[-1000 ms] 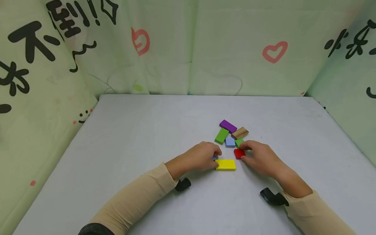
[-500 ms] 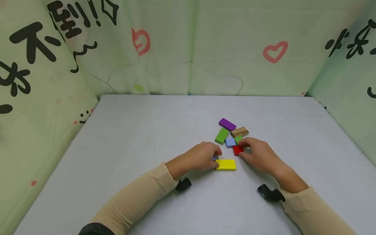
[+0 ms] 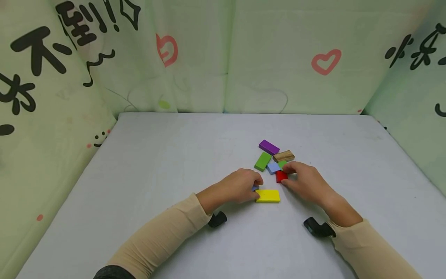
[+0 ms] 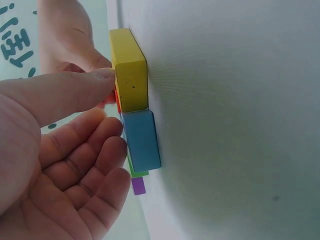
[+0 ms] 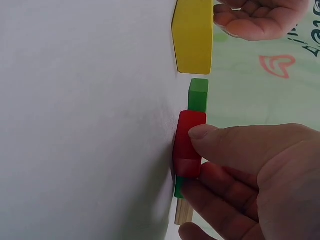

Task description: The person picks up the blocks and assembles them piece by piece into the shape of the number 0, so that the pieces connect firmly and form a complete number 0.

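Observation:
My left hand [image 3: 240,185] is low over the table, its thumb touching the left end of the yellow block [image 3: 267,196]. In the left wrist view its loosely bent fingers lie beside the blue block [image 4: 142,142], which adjoins the yellow one; the head view mostly hides that blue block. My right hand [image 3: 308,184] holds the red block [image 3: 281,177], thumb on its near face and fingers at the far side. Past the red block are a partly covered small green block [image 3: 282,164] and a light blue block [image 3: 273,167], close together.
Behind these lie a longer green block [image 3: 263,161], a wood-grain block [image 3: 283,155] and a purple block [image 3: 269,147]. They sit on a white table [image 3: 174,155], with pale green printed cloth [image 3: 265,46] along its back and sides.
My right hand has slid the red block away from me and slightly left, against the small green and light blue blocks, which shifted a little. The purple block moved slightly back; my left hand stayed.

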A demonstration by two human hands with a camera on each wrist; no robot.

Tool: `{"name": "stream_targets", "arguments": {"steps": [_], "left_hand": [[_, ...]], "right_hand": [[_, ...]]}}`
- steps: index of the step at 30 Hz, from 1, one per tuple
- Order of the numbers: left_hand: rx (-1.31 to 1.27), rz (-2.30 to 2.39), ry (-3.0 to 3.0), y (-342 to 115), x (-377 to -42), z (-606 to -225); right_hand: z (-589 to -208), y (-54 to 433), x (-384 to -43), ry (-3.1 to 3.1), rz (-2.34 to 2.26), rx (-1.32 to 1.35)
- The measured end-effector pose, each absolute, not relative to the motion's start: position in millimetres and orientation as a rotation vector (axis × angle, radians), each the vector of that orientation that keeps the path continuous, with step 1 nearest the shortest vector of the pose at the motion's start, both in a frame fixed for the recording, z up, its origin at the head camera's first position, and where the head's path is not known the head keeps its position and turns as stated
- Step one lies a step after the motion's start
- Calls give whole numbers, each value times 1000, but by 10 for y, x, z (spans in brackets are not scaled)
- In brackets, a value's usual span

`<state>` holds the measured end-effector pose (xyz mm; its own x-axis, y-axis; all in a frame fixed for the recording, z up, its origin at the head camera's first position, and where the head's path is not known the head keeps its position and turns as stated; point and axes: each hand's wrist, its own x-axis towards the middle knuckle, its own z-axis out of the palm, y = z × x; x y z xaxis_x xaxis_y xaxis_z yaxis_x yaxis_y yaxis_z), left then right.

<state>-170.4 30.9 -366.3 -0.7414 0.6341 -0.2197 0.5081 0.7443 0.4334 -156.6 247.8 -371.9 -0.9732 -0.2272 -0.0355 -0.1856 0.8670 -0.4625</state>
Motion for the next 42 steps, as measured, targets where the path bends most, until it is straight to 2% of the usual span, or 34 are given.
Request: {"name": "stream_targets", "arguments": {"steps": [27,42], "left_hand": [[874,490,2591,318,-1697,-3668],[859,497,2587,321,-1701,-3656]], "right_hand": [[-3740,2538,-1411,2926,-717,-356],[-3741,2539,-1380,2938,-710,-475]]}}
